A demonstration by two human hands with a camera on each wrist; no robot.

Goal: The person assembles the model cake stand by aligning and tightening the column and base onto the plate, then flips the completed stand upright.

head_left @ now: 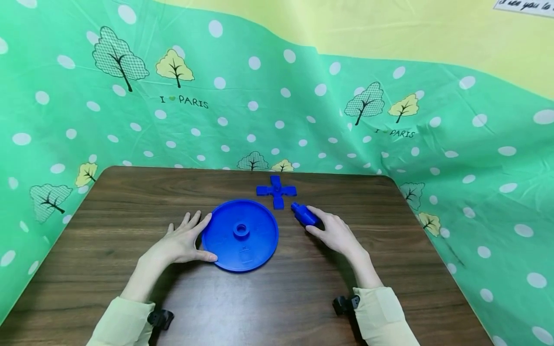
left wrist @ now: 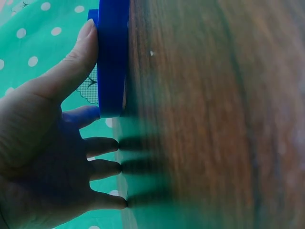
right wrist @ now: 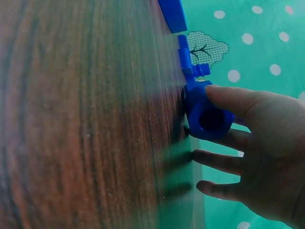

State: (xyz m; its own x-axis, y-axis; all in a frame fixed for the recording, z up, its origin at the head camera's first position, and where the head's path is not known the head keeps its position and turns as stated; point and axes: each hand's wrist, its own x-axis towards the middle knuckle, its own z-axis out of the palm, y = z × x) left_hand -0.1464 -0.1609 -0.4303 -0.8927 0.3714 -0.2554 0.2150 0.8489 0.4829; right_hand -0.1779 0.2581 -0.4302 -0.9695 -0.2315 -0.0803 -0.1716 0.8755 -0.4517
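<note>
A round blue disc [head_left: 259, 235] with a raised rim and a hollow hub lies on the table. My left hand [head_left: 182, 242] rests at its left edge, thumb and index finger spread and touching the rim [left wrist: 113, 57], the other fingers extended toward the tabletop. To the right, my right hand [head_left: 337, 233] pinches a short blue stepped cylinder [head_left: 305, 215] between thumb and index finger, low over the wood. The right wrist view shows a round hole in the near end of this cylinder [right wrist: 196, 102]. Beyond it lies a blue four-armed cross piece [head_left: 276, 191].
Everything lies on a dark wood-grain table [head_left: 242, 307]. Behind and along both sides hangs a green and yellow cloth [head_left: 268, 96] with white dots and printed trees. Each sleeve carries a small black wrist camera near the cuff.
</note>
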